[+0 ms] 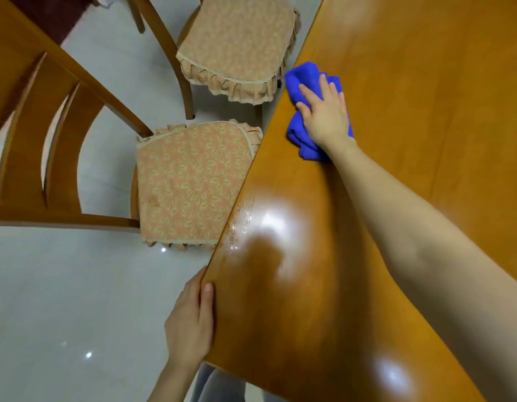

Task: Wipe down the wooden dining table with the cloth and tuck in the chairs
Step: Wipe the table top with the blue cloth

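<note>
The glossy wooden dining table (411,68) fills the right side of the head view. A crumpled blue cloth (299,79) lies on it close to its left edge. My right hand (325,111) presses flat on the cloth, fingers spread, arm stretched across the tabletop. At the table's near corner my left hand (190,320) grips the edge, thumb on top. Two wooden chairs with patterned, frilled cushions stand left of the table: the near chair (187,184) with its seat partly under the edge, and the far chair (237,44) beside it.
A wet, streaky patch (240,227) shines near the table's left edge. Pale glossy floor tiles (63,300) lie to the left. The near chair's slatted backrest (34,134) juts out at far left.
</note>
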